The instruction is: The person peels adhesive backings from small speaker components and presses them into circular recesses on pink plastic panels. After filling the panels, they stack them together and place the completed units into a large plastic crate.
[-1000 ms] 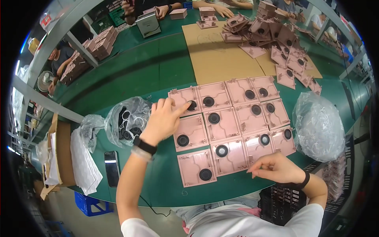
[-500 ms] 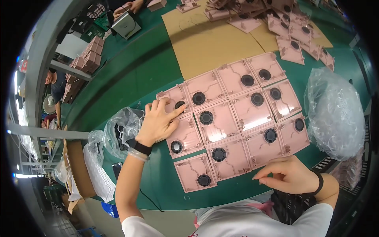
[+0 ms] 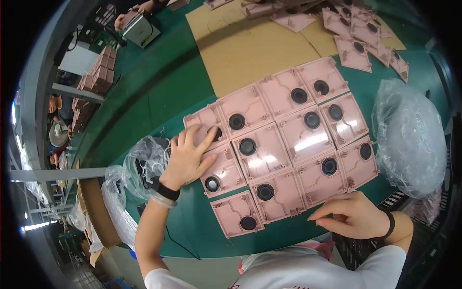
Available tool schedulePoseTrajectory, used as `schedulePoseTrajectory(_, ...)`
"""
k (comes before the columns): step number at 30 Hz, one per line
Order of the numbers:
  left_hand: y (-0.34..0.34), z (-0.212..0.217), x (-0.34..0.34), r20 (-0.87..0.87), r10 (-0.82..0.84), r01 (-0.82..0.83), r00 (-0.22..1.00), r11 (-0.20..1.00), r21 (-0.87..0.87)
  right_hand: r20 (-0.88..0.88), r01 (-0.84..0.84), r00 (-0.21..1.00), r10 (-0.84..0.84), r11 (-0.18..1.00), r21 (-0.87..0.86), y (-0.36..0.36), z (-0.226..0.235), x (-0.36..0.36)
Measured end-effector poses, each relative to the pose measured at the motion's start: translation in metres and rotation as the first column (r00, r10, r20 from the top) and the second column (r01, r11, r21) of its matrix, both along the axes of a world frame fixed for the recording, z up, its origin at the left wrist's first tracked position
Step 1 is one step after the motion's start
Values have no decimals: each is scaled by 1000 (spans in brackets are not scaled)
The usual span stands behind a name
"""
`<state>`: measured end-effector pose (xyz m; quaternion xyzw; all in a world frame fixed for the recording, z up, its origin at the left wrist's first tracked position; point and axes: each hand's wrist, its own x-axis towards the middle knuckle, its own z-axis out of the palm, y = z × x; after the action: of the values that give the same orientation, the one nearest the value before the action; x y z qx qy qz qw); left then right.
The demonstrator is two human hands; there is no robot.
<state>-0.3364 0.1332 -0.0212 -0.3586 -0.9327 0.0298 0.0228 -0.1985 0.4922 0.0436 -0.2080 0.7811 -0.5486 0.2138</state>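
From where I stand, the person's left hand [image 3: 190, 156] lies flat and spread on the far-left pink panel [image 3: 208, 126] of a grid of pink square panels [image 3: 284, 139] laid edge to edge on the green table [image 3: 144, 103]. Its index finger presses a small black round speaker [image 3: 216, 132] into that panel's socket. The fingers clamp on nothing; they only bear down.

The risk, as I judge it, is in that press. The panels merely butt against one another (nothing seems to pin them), so a slanted push could slide this one into its neighbours and knock the rows crooked. A speaker seated at a tilt could also sit proud of its socket. The wrist hangs just beside the bag at its left, and a careless draw back might drag it.

That crumpled clear bag [image 3: 147, 166] holds dark round pieces, speakers as far as I can tell. Left of it lie more slack clear bags [image 3: 118, 212] and a brown cardboard box [image 3: 96, 212], contents hidden.

Toward the right, the right hand [image 3: 353, 216] rests at the table's near edge, just beyond the front row. Its fingers are curled together, thumb meeting fingertips; whether they pinch something I cannot tell.

At the far right sits a big puffed clear plastic bag [image 3: 409, 135], touching the grid's edge. What fills it is too blurred to name.
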Motion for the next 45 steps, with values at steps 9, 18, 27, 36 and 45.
schedulePoseTrajectory(9,3,14,-5,153,70,-65,986,997,-36,-35,48,998,-49,998,-39,10,-1,4)
schedulePoseTrajectory(18,134,77,109,522,-335,-308,784,521,796,256,133,967,-8,871,-474,3,-3,12)
schedulePoseTrajectory(27,174,20,164,801,-560,-807,212,363,467,372,210,924,89,696,-687,-16,-4,34)
schedulePoseTrajectory(36,160,21,181,802,-515,-926,304,39,376,289,102,947,142,720,-687,-14,-10,39)
schedulePoseTrajectory(45,154,25,197,761,-16,-760,649,21,649,-134,137,968,-214,891,-432,-17,-26,35)
